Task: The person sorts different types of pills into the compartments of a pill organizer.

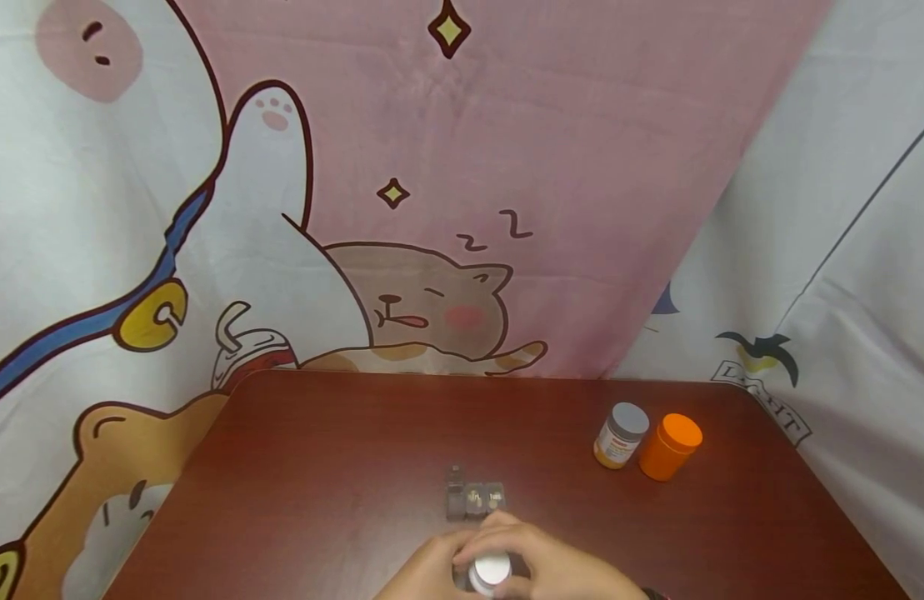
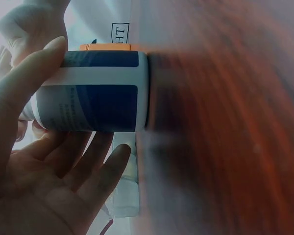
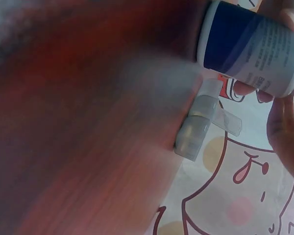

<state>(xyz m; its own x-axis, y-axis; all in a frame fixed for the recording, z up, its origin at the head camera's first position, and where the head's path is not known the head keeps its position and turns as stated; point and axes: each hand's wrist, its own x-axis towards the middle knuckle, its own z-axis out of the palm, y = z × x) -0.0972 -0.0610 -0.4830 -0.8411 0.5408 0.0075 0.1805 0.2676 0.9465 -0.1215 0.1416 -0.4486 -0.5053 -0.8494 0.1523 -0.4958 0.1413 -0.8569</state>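
Note:
Both hands meet at a white-capped pill bottle with a blue and white label (image 2: 108,107) near the table's front edge. The left hand (image 2: 44,161) grips its body, thumb on one side and fingers around the other. At the bottle's white cap (image 1: 493,570), the fingers of the right hand (image 1: 562,568) curl around and pinch it. The bottle stands upright, its base at or just above the tabletop; I cannot tell which. Just beyond the hands lies a small clear pill organizer (image 1: 474,500). Its left compartment's lid (image 3: 228,121) stands raised, and the other compartments' lids look down.
Toward the back right of the dark red wooden table (image 1: 342,450) stand a grey-lidded jar (image 1: 621,435) and an orange bottle (image 1: 670,447), side by side. A cartoon-printed cloth (image 1: 581,167) hangs behind the table and along its sides.

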